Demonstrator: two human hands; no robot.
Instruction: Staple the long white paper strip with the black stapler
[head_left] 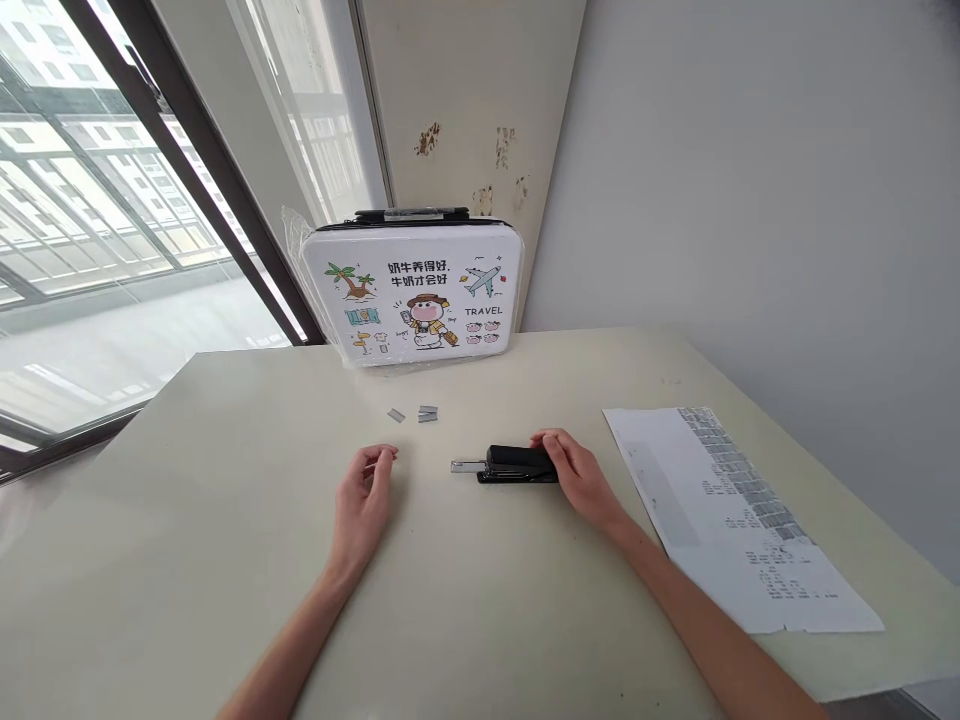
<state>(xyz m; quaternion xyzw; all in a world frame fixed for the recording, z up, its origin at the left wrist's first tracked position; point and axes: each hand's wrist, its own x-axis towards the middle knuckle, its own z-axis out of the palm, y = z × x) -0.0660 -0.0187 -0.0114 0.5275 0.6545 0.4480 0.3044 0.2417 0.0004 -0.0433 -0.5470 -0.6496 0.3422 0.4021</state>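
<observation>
Head view: the stapler [519, 463] is clasped at its right end by the nearer right hand [583, 483]; its long axis is laid crosswise on the table [465, 600], metal tray [468, 467] toward the left hand [365, 497], whose closure cannot be told.

The head camera looks down across a table [450, 590]

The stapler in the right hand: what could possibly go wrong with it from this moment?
The metal tray juts from the stapler; it might get knocked if the left hand swings across.
The loose staple strips lie just beyond that hand, so a careless sweep could scatter them.
The right hand grips only the stapler's far end, so the tray end may swing if pushed.
</observation>
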